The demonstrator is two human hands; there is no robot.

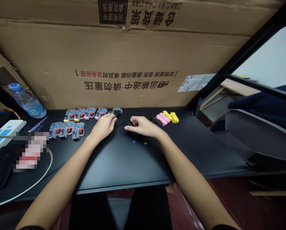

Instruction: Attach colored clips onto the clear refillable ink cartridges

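Note:
My left hand [104,126] reaches to the back middle of the dark table, its fingers closed on a small black plastic piece [117,111]. A clear plastic housing [119,109] shows right behind that piece; whether the hand touches it I cannot tell. Just to the right, my right hand [143,126] pinches another black plastic part [127,122] between thumb and forefinger, partly hidden by the fingers. On the table below it lie a small blue disc [134,141] and a tiny pale curved bit [145,143]. Left of my left hand, several clear housings [68,128] with red inner parts stand in two rows.
Pink pieces [162,118], yellow pieces [173,117] and a black piece [156,120] lie right of my right hand. A cardboard sheet [124,51] rises behind the table. At left are a water bottle [29,100], a pen [37,124], a power strip [4,135] and a white cable [41,177].

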